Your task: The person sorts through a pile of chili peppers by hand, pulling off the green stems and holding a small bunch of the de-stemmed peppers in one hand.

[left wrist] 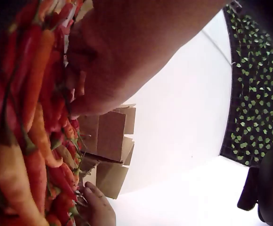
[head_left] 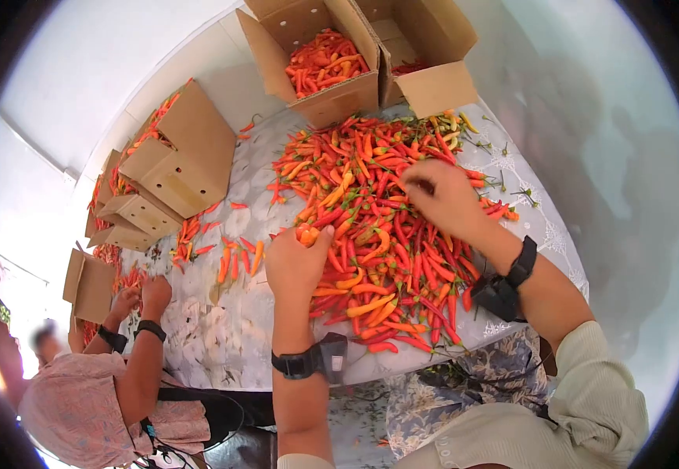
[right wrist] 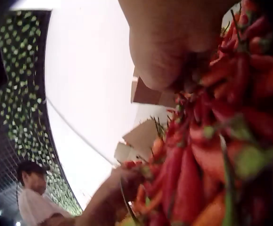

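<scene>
The peppers [head_left: 386, 242] are slim, tapered and glossy, mostly red with some orange and yellowish ones, many bearing green stems; they lie in a broad, loose heap on the table in front of the person, with stray ones scattered to the left. The table [head_left: 206, 336] has a pale, patterned cover, littered with small dark scraps. At the heap's far edge stand two open cardboard boxes [head_left: 331, 102], peppers inside both, and more boxes [head_left: 198, 156] line the left side, near another person [head_left: 81, 406] in a patterned top working at the same table. A plain pale wall [head_left: 542, 94] rises on the right, and a leafy green panel [left wrist: 256, 89] hangs further off. The left hand [head_left: 291, 266] is curled around a few orange peppers [head_left: 306, 234] at the heap's near left; the right hand [head_left: 445, 199] bends its fingers inward over the heap's right part, and whether it pinches a pepper I cannot tell.
</scene>
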### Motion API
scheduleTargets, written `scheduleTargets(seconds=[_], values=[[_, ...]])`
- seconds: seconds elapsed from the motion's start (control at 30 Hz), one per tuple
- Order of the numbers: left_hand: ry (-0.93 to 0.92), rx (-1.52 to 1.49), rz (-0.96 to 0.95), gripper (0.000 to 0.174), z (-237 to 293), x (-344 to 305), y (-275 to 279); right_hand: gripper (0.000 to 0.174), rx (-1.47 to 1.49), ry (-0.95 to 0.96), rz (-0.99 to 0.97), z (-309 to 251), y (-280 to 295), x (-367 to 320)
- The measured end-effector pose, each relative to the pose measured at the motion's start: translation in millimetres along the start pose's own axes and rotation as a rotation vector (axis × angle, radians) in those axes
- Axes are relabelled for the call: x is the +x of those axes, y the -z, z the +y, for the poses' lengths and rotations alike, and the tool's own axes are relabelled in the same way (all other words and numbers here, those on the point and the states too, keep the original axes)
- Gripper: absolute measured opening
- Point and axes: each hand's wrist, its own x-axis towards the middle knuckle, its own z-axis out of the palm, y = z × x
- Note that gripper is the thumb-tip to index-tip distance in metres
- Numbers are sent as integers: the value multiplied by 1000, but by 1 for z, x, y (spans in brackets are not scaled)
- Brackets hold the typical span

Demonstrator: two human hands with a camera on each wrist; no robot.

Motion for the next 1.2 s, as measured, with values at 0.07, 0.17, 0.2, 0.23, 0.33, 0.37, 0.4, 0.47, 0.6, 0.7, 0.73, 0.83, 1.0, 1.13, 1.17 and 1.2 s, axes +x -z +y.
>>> scheduleTargets(seconds=[0.07,0.17,0.2,0.23,0.33,0.37,0.4,0.47,0.6,0.7,0.73,0.83,1.0,1.13,1.17,1.2], values=[[-8,-42,35,36,-2,-1,-4,13,-99,143,-50,-11,-3,-5],[-146,-262,160,31,-6,0,-17,11,-114,168,-73,-26,2,-4],[-164,-366,141,28,-7,-1,-20,11,-100,150,-16,-30,3,-3],[-186,-471,121,25,-7,-1,-23,12,-89,131,44,-33,5,-3],[-137,-865,-141,21,14,-11,-17,13,-47,103,-23,-39,12,-2],[-97,-1006,-263,20,21,-17,-13,13,53,89,-52,-43,11,-2],[-131,-1008,-313,20,24,-20,-12,14,153,75,-82,-47,9,-3],[-195,-1011,-414,20,29,-25,-15,15,303,40,-147,-48,5,-7],[-200,-1070,-493,20,29,-26,-22,16,502,-96,-188,-52,0,-11],[-192,-1150,-452,18,30,-28,-20,17,582,-163,-203,-53,0,-12],[-168,-1147,-473,17,30,-28,-19,18,598,-173,-218,-52,0,-12],[-174,-1121,-500,17,28,-27,-20,22,291,40,-170,-50,0,-11],[-291,-1058,-469,19,25,-28,-29,29,202,114,-202,-53,3,-11],[-210,-1095,-535,22,26,-30,-24,30,226,116,-188,-53,0,-13],[-205,-1100,-547,23,26,-30,-23,30,270,64,-221,-53,0,-13],[-201,-1104,-559,23,26,-30,-22,29,314,12,-253,-53,1,-13]])
